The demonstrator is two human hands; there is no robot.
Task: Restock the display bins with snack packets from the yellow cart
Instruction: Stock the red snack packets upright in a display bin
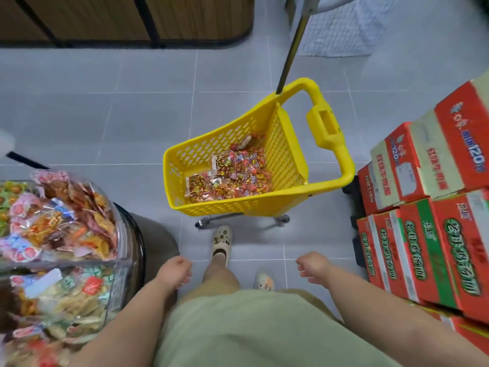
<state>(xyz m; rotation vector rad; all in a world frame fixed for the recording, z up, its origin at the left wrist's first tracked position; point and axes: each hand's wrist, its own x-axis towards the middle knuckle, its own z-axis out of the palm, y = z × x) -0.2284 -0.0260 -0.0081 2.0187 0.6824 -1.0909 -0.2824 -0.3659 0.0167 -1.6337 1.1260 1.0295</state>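
Presently, the yellow cart (238, 207) stands on the tiled floor directly ahead of the person, beyond the forward foot. Its long axis runs roughly across the person's front, with the handle (328, 128) at the right end. The snack packets (230, 176) lie in a loose heap on the basket floor, spread from the near left corner toward the handle-side wall.

Both hands hang low, nearer the body than the cart and well apart from it. The left hand (176, 271) appears slightly closer to the heap; the right hand (313, 266) is closer to the handle end. Reaching the packets will likely require leaning forward and down over the near rim.

Hand state: each hand has loosely curled fingers, holds nothing and touches nothing.

The display bins (123, 229), clear-walled and already holding mixed packets, stand at the person's left, just beside the left forearm. Stacked red cartons (423, 234) stand on the right, near the cart's handle.
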